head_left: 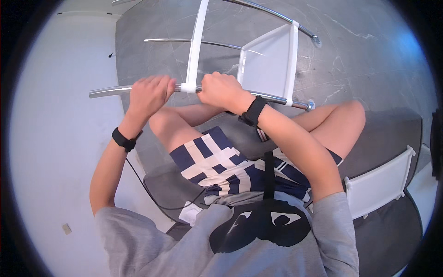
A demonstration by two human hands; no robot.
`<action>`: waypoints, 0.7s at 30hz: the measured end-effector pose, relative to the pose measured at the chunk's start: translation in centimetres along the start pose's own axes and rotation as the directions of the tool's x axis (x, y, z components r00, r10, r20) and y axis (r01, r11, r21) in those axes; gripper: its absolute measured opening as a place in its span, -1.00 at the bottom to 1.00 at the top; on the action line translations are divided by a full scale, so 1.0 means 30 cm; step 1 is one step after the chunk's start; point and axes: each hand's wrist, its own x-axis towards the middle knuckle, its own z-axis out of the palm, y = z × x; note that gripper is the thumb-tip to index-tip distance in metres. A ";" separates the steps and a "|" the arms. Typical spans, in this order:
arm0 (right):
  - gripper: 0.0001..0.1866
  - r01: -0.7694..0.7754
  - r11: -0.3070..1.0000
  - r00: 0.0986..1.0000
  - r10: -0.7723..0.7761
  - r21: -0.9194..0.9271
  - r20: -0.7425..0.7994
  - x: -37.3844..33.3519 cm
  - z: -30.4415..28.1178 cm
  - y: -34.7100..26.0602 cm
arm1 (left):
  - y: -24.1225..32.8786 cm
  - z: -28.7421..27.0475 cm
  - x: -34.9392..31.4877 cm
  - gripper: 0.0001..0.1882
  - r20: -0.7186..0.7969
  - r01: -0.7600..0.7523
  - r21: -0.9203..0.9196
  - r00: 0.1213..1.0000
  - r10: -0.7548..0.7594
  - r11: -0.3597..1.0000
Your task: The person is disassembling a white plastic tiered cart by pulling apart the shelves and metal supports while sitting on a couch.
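A rack frame of chromed metal tubes [110,91] and white plastic parts lies on its side in front of me. My left hand [151,94] is closed around the nearest tube, left of a white crossbar [195,46]. On the same tube, just right of the crossbar's end sleeve, my right hand [222,92] is closed too. Farther right, a white shelf panel [267,60] joins the near and far tubes. Small caster-like ends [310,105] sit at the tubes' right tips. The tube sections under my fingers are hidden.
Grey marbled tile floor [341,51] spreads beneath the frame. A white wall [64,138] rises on the left. Another white shelf panel [380,184] lies on the dark grey cushioned seat [387,134] to my right. Near my left side are a white square piece [189,213] and a black cable [146,187].
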 end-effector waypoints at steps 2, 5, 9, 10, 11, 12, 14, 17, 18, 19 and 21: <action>-0.72 0.016 1.000 0.999 -0.017 -0.025 -0.037 -0.008 0.006 0.010 | -0.021 0.016 0.028 -0.76 0.017 0.058 0.027 0.998 -0.059 0.998; -0.71 0.034 0.999 0.999 -0.035 -0.031 -0.034 -0.033 0.018 0.008 | -0.044 0.009 0.031 -0.65 0.255 0.021 0.104 0.966 -0.047 0.994; -0.69 0.107 0.992 0.992 -0.110 -0.063 -0.054 -0.017 0.052 -0.003 | -0.114 0.004 0.069 -0.49 0.547 0.192 -0.434 0.833 0.088 0.880; -0.69 0.111 0.992 0.993 -0.114 -0.065 -0.044 -0.016 0.050 0.002 | -0.097 -0.020 0.094 -0.45 0.692 0.371 -0.418 0.722 0.025 0.829; -0.68 0.116 0.990 0.993 -0.119 -0.080 -0.029 -0.009 0.043 0.008 | -0.081 -0.047 0.117 -0.42 0.816 0.538 -0.365 0.578 -0.018 0.760; -0.67 0.120 0.988 0.992 -0.123 -0.097 -0.020 0.002 0.030 0.008 | -0.077 -0.070 0.139 -0.37 0.909 0.678 -0.280 0.414 -0.038 0.680; -0.67 0.111 0.990 0.993 -0.108 -0.088 0.040 0.006 0.001 0.015 | -0.051 -0.068 0.098 -0.42 0.849 0.713 -0.287 0.499 -0.175 0.640; -0.66 0.127 0.988 0.991 -0.123 -0.083 0.055 0.006 0.007 0.018 | 0.035 -0.023 -0.017 -0.49 -0.037 -0.010 -0.167 0.999 0.004 0.986; -0.67 0.146 0.984 0.989 -0.143 -0.099 0.037 -0.002 0.010 0.026 | 0.083 -0.032 -0.019 -0.54 -0.022 0.095 -0.173 0.995 -0.100 0.980; -0.67 0.140 0.985 0.990 -0.137 -0.100 0.029 -0.003 0.003 0.043 | 0.097 -0.026 -0.002 -0.54 -0.026 0.085 -0.174 0.995 -0.091 0.981; -0.67 0.116 0.990 0.993 -0.115 -0.079 0.009 -0.007 -0.007 0.058 | 0.103 -0.014 0.020 -0.64 0.146 0.279 -0.062 0.952 -0.268 0.958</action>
